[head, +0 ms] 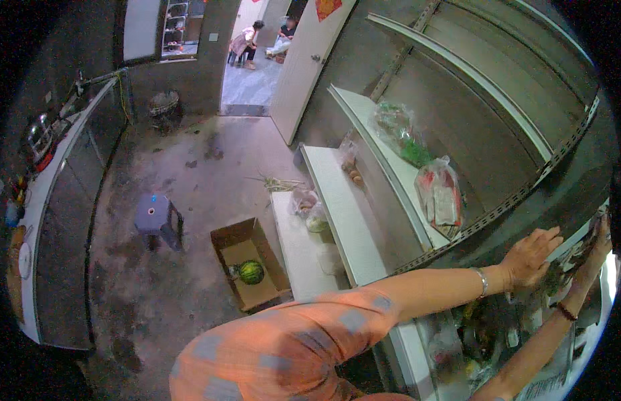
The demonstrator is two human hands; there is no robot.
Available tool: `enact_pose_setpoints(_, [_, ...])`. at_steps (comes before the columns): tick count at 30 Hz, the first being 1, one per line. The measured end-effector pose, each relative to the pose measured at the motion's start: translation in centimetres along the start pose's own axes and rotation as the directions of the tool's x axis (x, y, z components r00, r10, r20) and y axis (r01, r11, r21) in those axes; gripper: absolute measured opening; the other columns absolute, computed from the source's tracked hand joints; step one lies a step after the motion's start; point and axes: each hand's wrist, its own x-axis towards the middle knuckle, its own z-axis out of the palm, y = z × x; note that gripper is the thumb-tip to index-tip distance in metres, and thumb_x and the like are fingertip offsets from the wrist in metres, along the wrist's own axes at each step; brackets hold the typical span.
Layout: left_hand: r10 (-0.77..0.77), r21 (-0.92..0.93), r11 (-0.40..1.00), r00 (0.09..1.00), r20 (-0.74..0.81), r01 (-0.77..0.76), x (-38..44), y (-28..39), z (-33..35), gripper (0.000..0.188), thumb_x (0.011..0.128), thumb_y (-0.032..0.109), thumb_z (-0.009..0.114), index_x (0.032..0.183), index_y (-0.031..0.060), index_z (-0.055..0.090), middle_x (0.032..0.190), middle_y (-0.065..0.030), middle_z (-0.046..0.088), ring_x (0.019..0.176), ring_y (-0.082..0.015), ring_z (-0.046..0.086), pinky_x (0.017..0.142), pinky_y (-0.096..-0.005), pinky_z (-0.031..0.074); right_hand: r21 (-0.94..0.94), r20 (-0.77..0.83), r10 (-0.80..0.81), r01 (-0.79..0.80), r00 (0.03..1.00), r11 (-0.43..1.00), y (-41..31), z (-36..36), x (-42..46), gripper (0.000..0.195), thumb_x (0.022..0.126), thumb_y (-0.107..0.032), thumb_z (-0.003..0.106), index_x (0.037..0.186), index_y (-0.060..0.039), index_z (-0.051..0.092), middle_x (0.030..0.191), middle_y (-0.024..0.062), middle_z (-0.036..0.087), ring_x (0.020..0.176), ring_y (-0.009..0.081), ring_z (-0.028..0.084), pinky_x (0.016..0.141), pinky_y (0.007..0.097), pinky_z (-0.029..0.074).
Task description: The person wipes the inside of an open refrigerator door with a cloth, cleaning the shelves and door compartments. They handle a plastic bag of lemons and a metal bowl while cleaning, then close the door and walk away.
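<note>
My left hand point(531, 258), with a silver bangle at the wrist, reaches to the far right with bent fingers over a dark greenish bundle point(553, 278). Close beside it, at the picture's rim, my right hand point(594, 255) touches a dark, crinkled thing point(578, 250) too blurred to name. A dark bracelet circles that wrist. What lies under both palms is hidden. Beneath my forearms, a lower shelf holds plastic bags point(473, 368) and mixed goods, mostly in shadow.
White metal shelving point(343, 220) carries a clear bag of greens point(408, 140) and bagged red-and-white packages point(439, 195). On the floor are a cardboard box point(223, 240) holding a watermelon point(251, 272), and a plastic stool point(155, 215). A counter point(65, 200) runs along the left; two people sit beyond the open door point(310, 65).
</note>
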Motion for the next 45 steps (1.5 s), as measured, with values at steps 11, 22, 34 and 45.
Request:
enact_pose_setpoints(11, [-0.157,-0.101,0.983,0.987,-0.035,0.153,0.3,-0.3,-0.5,0.069,0.076,0.021,0.062,0.138,0.0015,0.039,0.135,-0.022,0.049,0.119,-0.044,0.047,0.095,-0.0518,0.047,0.101,0.057,0.186,-0.191,0.981,0.976,3.5,1.1,-7.5,0.053,0.103,-0.033,0.047,0.143,0.0012,0.039,0.141,0.0143,0.046,0.121,0.0243,0.053,0.101,0.0361,0.044])
enact_pose_setpoints(22, [-0.118,-0.228,0.967,0.993,-0.013,0.112,1.4,1.0,-3.1,0.068,0.078,0.033,0.061,0.135,0.0001,0.043,0.132,-0.0227,0.05,0.116,-0.0433,0.049,0.099,-0.048,0.043,0.173,-0.017,0.318,-0.311,0.948,0.935,2.1,7.0,-25.3,0.063,0.099,-0.02,0.05,0.151,0.0034,0.022,0.144,0.0186,0.041,0.126,0.027,0.045,0.108,0.038,0.035])
enact_pose_setpoints(34, [-0.079,-0.139,0.987,0.997,-0.007,0.077,1.2,0.9,-2.9,0.062,0.087,0.032,0.057,0.138,-0.0003,0.041,0.133,-0.0242,0.049,0.117,-0.0442,0.049,0.101,-0.0472,0.042,0.468,-0.048,0.303,-0.247,0.952,0.849,-0.3,6.6,-16.9,0.046,0.101,-0.028,0.053,0.137,-0.0011,0.043,0.132,0.0134,0.053,0.119,0.0225,0.051,0.098,0.0367,0.044])
enact_pose_setpoints(45, [0.023,0.059,0.998,0.999,-0.042,-0.02,2.1,-1.1,-3.6,0.051,0.094,0.025,0.055,0.137,-0.0009,0.046,0.131,-0.0215,0.053,0.118,-0.0366,0.051,0.101,-0.0441,0.041,0.143,-0.135,0.293,-0.274,0.947,0.951,-0.6,12.6,-31.7,0.045,0.088,-0.014,0.066,0.125,0.0009,0.046,0.111,0.0166,0.05,0.106,0.03,0.049,0.098,0.0411,0.038])
